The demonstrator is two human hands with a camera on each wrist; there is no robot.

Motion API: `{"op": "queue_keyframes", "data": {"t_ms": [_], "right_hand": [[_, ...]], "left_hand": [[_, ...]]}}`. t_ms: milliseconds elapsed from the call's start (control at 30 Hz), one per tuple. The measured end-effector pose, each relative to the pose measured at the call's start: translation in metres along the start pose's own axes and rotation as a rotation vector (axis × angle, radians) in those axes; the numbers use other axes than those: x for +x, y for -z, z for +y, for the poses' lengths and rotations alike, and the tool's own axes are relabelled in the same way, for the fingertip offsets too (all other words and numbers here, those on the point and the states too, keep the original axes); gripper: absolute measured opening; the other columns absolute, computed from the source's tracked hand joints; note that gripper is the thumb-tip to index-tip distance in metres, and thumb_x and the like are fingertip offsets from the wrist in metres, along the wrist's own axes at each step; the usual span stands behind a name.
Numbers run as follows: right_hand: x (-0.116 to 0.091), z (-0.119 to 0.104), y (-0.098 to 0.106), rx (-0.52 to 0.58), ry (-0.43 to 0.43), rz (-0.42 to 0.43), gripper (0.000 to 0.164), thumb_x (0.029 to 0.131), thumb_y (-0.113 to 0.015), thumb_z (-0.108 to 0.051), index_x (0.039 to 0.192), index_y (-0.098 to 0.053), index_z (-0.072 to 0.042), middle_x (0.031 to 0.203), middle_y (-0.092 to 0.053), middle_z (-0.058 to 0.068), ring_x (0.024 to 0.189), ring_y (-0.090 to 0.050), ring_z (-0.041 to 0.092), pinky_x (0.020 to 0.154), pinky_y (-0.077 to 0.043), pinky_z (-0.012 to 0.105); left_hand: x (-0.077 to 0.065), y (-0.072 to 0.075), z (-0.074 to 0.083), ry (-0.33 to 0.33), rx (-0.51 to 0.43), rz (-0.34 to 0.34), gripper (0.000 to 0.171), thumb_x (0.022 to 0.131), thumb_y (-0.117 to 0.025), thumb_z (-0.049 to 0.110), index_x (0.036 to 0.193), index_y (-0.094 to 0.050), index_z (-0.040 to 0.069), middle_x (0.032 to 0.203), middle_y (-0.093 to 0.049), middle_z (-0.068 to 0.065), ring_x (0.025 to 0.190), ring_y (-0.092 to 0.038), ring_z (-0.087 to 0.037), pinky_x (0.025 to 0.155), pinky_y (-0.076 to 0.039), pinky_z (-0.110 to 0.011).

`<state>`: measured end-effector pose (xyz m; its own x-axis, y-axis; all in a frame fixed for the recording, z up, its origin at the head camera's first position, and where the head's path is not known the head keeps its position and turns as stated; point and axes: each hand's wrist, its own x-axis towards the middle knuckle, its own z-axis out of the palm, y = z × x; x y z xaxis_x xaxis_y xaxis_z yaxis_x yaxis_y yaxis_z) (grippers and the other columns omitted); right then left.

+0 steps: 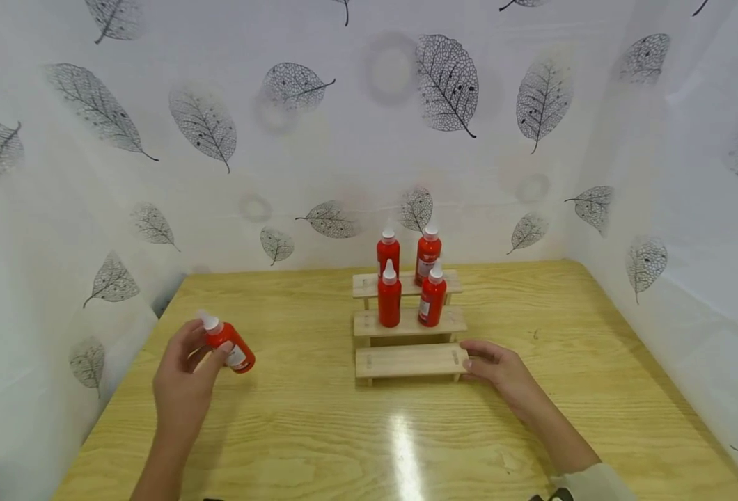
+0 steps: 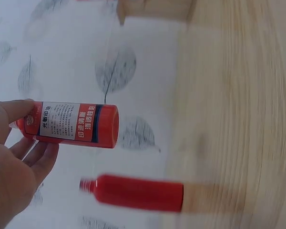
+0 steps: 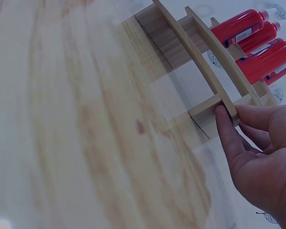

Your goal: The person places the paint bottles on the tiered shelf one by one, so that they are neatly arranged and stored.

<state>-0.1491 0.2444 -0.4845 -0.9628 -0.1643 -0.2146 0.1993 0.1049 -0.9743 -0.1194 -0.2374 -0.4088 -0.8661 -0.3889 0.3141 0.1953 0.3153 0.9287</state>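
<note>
My left hand holds a red bottle with a white nozzle cap near its neck, tilted, at the left of the table. Its white and dark blue label shows in the left wrist view, where a second red bottle stands upright, blurred. On the right, my right hand pinches the end of the lowest step of a wooden tiered stand, fingertips at its edge. Two red bottles, a front left one and a front right one, stand on the middle step.
Two more red bottles, a back left one and a back right one, stand on the top step. Behind the wooden table hangs a white sheet printed with dark leaves, which also lines both sides.
</note>
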Motion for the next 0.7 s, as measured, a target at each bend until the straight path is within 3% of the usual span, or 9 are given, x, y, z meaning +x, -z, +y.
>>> {"op": "queue_keyframes", "data": {"t_ms": [133,267,500,700], "right_hand": [[0.000,0.001,0.001,-0.032,0.001,0.002,0.058,0.097,-0.068,-0.022,0.146,-0.047,0.003,0.149,-0.046,0.023,0.120,-0.057,0.016,0.096,-0.056,0.026],[0.001,0.003,0.001,-0.039,-0.003,0.008,0.058,0.096,-0.069,-0.022,0.145,-0.049,0.001,0.149,-0.046,0.021,0.122,-0.057,0.015,0.095,-0.056,0.026],[0.001,0.003,0.002,-0.035,0.009,0.007,0.058,0.097,-0.068,-0.022,0.146,-0.048,0.002,0.148,-0.047,0.022,0.123,-0.056,0.019,0.096,-0.055,0.027],[0.000,0.002,0.001,-0.024,0.010,0.002,0.059,0.097,-0.068,-0.022,0.146,-0.047,0.003,0.150,-0.046,0.022,0.125,-0.055,0.021,0.096,-0.055,0.026]], "left_hand": [[-0.010,-0.024,0.011,0.019,0.070,-0.131,0.056,0.090,-0.077,0.013,0.141,-0.055,0.017,0.124,-0.063,0.006,0.109,-0.060,0.000,0.093,-0.047,-0.006],[-0.017,-0.048,0.018,0.006,0.048,-0.258,0.056,0.090,-0.077,0.019,0.141,-0.054,0.019,0.129,-0.063,0.000,0.113,-0.059,0.002,0.096,-0.046,-0.006],[-0.025,-0.094,0.017,-0.166,-0.026,-0.411,0.053,0.089,-0.078,0.016,0.138,-0.058,0.017,0.128,-0.065,-0.003,0.112,-0.063,-0.010,0.101,-0.051,-0.020],[-0.033,-0.131,0.025,-0.255,-0.085,-0.519,0.050,0.089,-0.078,0.015,0.136,-0.059,0.018,0.127,-0.066,0.000,0.113,-0.065,-0.017,0.101,-0.055,-0.037]]}}
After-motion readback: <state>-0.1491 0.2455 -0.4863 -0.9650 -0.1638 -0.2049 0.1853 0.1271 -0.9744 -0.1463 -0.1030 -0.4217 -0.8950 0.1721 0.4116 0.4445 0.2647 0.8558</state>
